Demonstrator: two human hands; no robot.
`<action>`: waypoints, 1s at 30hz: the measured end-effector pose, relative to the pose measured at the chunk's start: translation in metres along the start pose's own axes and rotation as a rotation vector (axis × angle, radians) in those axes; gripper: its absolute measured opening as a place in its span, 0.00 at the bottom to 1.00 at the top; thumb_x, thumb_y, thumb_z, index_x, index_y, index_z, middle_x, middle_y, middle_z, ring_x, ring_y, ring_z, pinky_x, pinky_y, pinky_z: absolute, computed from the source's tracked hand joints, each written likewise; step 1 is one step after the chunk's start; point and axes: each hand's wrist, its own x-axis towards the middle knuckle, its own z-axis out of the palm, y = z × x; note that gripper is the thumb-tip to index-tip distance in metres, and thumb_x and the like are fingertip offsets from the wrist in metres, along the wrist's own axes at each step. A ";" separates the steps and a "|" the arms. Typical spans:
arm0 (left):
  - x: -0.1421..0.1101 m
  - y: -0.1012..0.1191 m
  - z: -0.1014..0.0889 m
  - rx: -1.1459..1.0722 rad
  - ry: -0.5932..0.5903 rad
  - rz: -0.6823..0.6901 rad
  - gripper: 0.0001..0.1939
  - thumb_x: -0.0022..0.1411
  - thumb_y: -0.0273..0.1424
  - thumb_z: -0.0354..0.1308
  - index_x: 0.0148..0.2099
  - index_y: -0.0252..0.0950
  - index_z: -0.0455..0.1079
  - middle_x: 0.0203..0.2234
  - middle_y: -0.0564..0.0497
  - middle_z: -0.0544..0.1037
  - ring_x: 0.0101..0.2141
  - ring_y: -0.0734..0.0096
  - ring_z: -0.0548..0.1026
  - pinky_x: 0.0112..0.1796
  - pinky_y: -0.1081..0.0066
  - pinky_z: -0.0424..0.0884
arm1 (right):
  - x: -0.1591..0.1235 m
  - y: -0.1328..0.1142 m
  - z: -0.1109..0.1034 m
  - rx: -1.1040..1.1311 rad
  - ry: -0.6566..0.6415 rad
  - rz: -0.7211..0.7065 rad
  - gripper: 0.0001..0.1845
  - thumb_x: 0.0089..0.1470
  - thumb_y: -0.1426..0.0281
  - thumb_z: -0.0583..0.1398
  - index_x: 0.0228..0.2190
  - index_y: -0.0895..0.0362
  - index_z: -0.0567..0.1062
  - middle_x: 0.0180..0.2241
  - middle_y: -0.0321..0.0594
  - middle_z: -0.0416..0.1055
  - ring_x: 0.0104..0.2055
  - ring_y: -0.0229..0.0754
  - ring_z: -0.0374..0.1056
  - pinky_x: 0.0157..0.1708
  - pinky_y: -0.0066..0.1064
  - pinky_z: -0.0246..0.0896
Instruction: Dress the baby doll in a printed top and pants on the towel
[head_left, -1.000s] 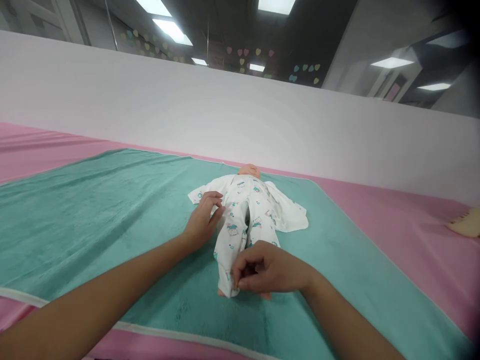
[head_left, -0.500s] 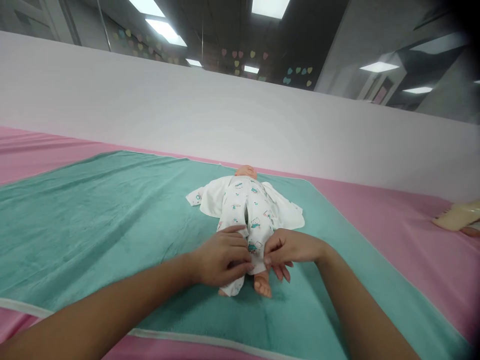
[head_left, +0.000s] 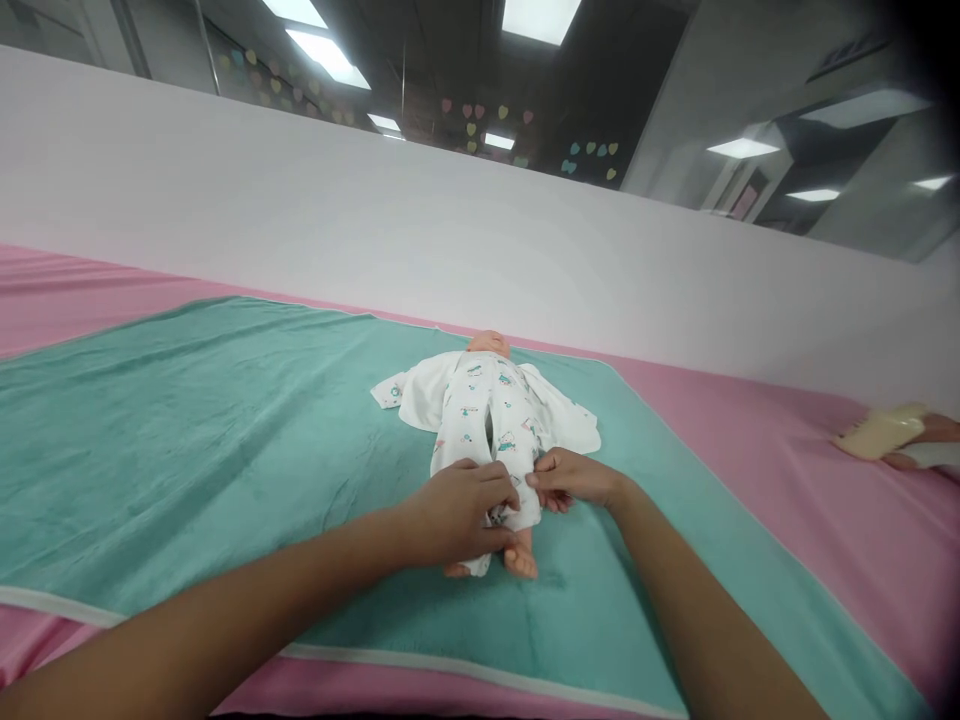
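Note:
A baby doll lies on its back on a teal blanket, its head toward the wall and its bare feet toward me. White printed trousers cover its legs, with a dark slit showing at the crotch. A white top is spread out on both sides of the body. My left hand lies across the legs, its thumb and fingers closed on trouser cloth near the doll's right-side leg cuff. My right hand pinches the outer edge of the same trouser leg, its other fingers curled beneath.
Pink cloth lies under the blanket. A white wall with a glass pane above it, dotted with heart stickers, stands behind. At the far right, a pale hand-like object rests on the pink cloth beside part of a limb.
Both hands have moved slightly up the leg. My left hand has shifted right and its fingers have gathered the cloth, while my right hand's lower fingers have curled in.

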 end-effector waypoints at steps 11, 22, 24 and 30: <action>-0.002 -0.018 0.007 0.083 0.120 -0.025 0.03 0.56 0.26 0.54 0.33 0.37 0.62 0.29 0.54 0.69 0.31 0.71 0.68 0.40 0.66 0.62 | 0.018 0.010 0.014 0.294 0.271 -0.115 0.28 0.49 0.51 0.59 0.13 0.60 0.66 0.08 0.29 0.52 0.13 0.27 0.45 0.16 0.26 0.35; -0.007 -0.008 -0.009 -0.592 0.205 -0.249 0.06 0.60 0.31 0.53 0.32 0.35 0.62 0.25 0.55 0.64 0.28 0.74 0.62 0.29 0.73 0.59 | 0.027 0.015 0.013 0.501 0.373 -0.223 0.26 0.52 0.54 0.58 0.14 0.59 0.62 0.10 0.28 0.51 0.13 0.27 0.44 0.17 0.26 0.33; -0.007 -0.009 -0.015 -0.841 0.178 -0.255 0.08 0.61 0.33 0.53 0.32 0.35 0.62 0.24 0.55 0.63 0.27 0.76 0.61 0.28 0.73 0.59 | 0.029 0.015 0.012 0.565 0.395 -0.244 0.25 0.52 0.55 0.58 0.15 0.58 0.60 0.11 0.27 0.50 0.14 0.27 0.43 0.17 0.26 0.32; -0.008 -0.008 -0.027 -0.890 -0.020 -0.236 0.07 0.60 0.33 0.55 0.37 0.35 0.66 0.30 0.52 0.69 0.31 0.74 0.66 0.32 0.73 0.63 | 0.031 0.015 0.011 0.578 0.387 -0.250 0.24 0.52 0.56 0.60 0.16 0.57 0.58 0.13 0.28 0.51 0.15 0.28 0.44 0.17 0.26 0.34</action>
